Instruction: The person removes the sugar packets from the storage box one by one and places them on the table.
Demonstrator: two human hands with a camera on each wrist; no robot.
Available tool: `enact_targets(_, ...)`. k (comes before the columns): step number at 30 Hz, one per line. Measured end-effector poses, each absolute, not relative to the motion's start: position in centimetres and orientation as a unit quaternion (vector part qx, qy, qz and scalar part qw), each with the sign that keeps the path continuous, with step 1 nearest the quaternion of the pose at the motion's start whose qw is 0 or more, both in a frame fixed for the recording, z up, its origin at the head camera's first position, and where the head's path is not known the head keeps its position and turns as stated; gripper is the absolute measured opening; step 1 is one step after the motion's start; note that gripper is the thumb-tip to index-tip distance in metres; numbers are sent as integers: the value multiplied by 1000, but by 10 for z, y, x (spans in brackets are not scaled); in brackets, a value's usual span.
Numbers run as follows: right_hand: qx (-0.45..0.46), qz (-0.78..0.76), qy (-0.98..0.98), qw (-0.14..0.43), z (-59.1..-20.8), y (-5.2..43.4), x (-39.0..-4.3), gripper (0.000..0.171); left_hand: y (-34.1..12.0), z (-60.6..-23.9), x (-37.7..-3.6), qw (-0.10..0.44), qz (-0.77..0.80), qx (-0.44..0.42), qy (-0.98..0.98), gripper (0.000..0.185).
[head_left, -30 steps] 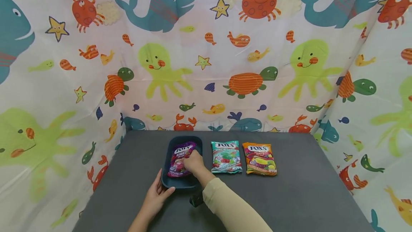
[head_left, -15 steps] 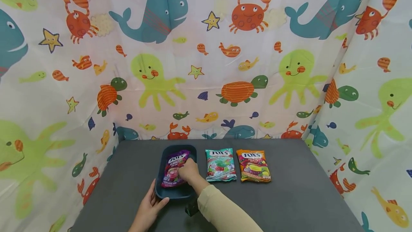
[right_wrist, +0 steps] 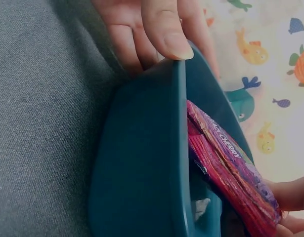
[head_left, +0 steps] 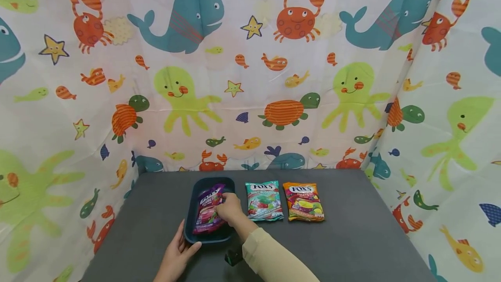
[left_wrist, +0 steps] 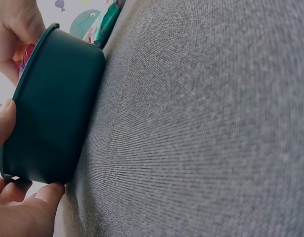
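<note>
Glossy purple candy bag [head_left: 208, 210] lies inside the smooth dark teal tray [head_left: 189, 225] on grey woven cloth [head_left: 352, 238], pinched by the right hand [head_left: 228, 208] (left hand [head_left: 177, 253] grips the tray's rounded near rim).

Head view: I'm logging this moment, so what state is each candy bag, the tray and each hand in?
Purple Fox's berries bag: sealed, inside the tray, tilted, held by the right hand.
Dark teal tray: upright on the grey table, steadied by the left hand.
Green Fox's mint bag: sealed, flat on the table.
Orange Fox's fruits bag: sealed, flat on the table.
Right hand: grips the purple bag.
Left hand: holds the tray's near rim.
</note>
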State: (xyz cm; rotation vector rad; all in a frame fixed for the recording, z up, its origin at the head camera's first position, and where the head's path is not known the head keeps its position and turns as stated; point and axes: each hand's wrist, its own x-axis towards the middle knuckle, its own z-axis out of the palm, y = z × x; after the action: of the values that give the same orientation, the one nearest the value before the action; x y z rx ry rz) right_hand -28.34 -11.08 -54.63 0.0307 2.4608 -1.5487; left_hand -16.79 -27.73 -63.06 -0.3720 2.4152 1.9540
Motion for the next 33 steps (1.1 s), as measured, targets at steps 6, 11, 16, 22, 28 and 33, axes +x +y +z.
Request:
enact_targets(6, -15, -550, 828, 112, -541, -99, -279, 50, -276, -629, -168, 14, 625, -125, 771, 104)
enact_targets(11, -33, -599, 790, 127, -532, -84, -275, 53, -274, -626, -166, 18, 623, -132, 771, 104)
enact_targets(16, -25, -627, 766, 136, -522, -70, -271, 55, -274, -624, -165, 15, 628, -132, 767, 105)
enact_targets(22, -16, -634, 759, 144, -511, -57, -265, 56, -276, -625, -167, 15, 632, -124, 765, 104)
enact_targets(28, -22, -654, 741, 148, -511, -41, -259, 58, -276, -628, -168, 16, 635, -120, 763, 105)
enact_targets(33, -30, -670, 725, 153, -515, -28, -254, 60, -277, -627, -166, 21, 635, -121, 762, 105)
